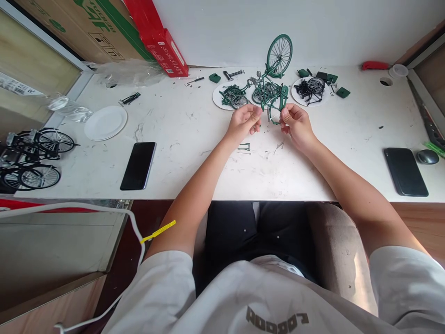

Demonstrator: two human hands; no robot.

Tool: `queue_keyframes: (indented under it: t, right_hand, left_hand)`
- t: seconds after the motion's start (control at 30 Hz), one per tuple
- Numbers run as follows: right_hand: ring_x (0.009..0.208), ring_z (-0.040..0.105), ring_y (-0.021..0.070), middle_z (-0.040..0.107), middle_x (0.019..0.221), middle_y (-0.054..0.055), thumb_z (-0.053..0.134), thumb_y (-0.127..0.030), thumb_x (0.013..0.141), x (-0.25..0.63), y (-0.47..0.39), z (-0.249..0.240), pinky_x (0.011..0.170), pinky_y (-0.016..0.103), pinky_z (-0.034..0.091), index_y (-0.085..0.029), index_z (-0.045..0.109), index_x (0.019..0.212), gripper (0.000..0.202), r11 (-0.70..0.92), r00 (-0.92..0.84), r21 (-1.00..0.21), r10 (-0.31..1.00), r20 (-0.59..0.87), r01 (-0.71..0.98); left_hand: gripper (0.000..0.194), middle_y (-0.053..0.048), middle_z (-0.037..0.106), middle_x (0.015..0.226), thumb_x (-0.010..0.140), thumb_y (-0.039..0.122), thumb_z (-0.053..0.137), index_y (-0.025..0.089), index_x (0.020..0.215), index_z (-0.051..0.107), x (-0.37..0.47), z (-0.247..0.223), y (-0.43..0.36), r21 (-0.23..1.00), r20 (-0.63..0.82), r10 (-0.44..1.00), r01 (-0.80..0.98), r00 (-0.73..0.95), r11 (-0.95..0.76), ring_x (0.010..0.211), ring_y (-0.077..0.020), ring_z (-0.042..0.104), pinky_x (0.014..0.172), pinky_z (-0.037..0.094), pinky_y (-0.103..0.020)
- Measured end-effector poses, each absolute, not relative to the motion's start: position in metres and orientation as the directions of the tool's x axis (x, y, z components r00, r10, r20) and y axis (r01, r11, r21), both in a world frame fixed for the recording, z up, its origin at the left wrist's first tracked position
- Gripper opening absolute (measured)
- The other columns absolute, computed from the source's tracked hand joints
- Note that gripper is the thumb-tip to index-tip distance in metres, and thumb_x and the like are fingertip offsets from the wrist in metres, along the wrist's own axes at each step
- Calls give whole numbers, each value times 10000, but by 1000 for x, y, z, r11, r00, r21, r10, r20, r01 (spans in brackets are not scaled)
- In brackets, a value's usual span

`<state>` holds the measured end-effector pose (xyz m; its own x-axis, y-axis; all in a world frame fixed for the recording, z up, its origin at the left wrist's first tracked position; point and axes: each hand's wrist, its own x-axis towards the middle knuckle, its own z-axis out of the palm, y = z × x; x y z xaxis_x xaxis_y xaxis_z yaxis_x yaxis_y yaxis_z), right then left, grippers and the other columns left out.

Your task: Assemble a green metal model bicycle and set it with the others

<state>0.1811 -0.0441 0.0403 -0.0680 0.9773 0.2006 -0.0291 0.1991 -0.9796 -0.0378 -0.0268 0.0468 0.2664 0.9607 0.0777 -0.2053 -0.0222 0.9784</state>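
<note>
the green model bicycle (284,94) is held up over the white desk (187,162), between the person's two hands and in front of the parts plates; one green wheel is seen raised at its far end. by the right hand (298,124), the near end of the bicycle is gripped, the thumb and fingers being closed on it. the fingertips of the left hand (245,119) are drawn together just beside the frame; whether the frame or some small piece is pinched there cannot be made out.

below the hands, a small green bracket (244,147) is laid on the desk, with a few thin metal bits (278,147) scattered to its right. behind the left hand, green parts (233,95) are heaped on a white plate (217,98), and beyond the right hand, black parts (314,86) are heaped on another white plate (296,95). a dark green block (343,93) is placed just beside that second plate.

farther left, a black phone (138,166) and a bare white plate (106,123) are set down, and black model bicycles (52,147) are grouped at the desk's edge. on the right, a second phone (406,171) is placed near a dark rounded object (427,157). at the back, a red box (170,54) is stood beside a cardboard box (100,28).
</note>
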Motion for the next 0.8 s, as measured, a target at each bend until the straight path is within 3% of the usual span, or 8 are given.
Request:
queue_keyframes:
  t: [0.13,0.23,0.43,0.53,0.63,0.8]
  right_hand:
    - [602,446,144,523,736,-23,871,-1016,697,179,-46,41,453,309,382,-301,618,907,787,179,-97,-983,978,182,-38]
    - [595,425,129,552,744,-25,902,-998,675,176,-49,42,463,300,362,-290,661,933,791,162,-117,-986,979,165,-33]
    - [717,616,169,675,800,14,935,-970,656,169,-53,45,534,308,492,-277,713,918,774,191,-134,-981,972,193,-33]
    - [724,650,170,732,823,25,950,-974,612,168,-54,45,544,308,507,-270,741,907,792,185,-115,-982,975,188,-34]
    - [746,694,179,767,820,27,957,-967,607,169,-53,43,588,316,554,-267,765,896,781,205,-86,-979,975,206,-21]
    - [803,760,205,813,853,49,965,-945,636,171,-52,40,674,353,610,-258,804,892,751,241,-70,-970,968,240,11]
  left_hand:
    - [670,-51,839,1004,684,562,1110,222,1128,741,-36,38,-28,964,169,940,-249,297,-95,921,-183,824,803,639,-275]
    - [750,-64,854,1036,653,546,1122,208,1206,744,-33,34,-29,960,176,931,-265,318,-91,969,-224,852,913,689,-342]
    - [675,-102,885,1109,594,526,1151,180,1022,759,-26,34,-29,961,166,947,-260,275,-93,1035,-263,873,994,726,-384]
    - [674,-92,893,1045,567,544,1160,168,977,780,-26,33,-29,960,154,947,-269,282,-75,969,-255,878,983,739,-391]
    - [633,-73,895,999,607,547,1147,170,963,785,-28,33,-29,963,148,946,-261,288,-71,925,-252,886,984,749,-405]
    - [512,-59,906,1004,658,416,1140,189,956,791,-29,37,-31,979,93,957,-198,276,-38,959,-268,897,997,748,-406]
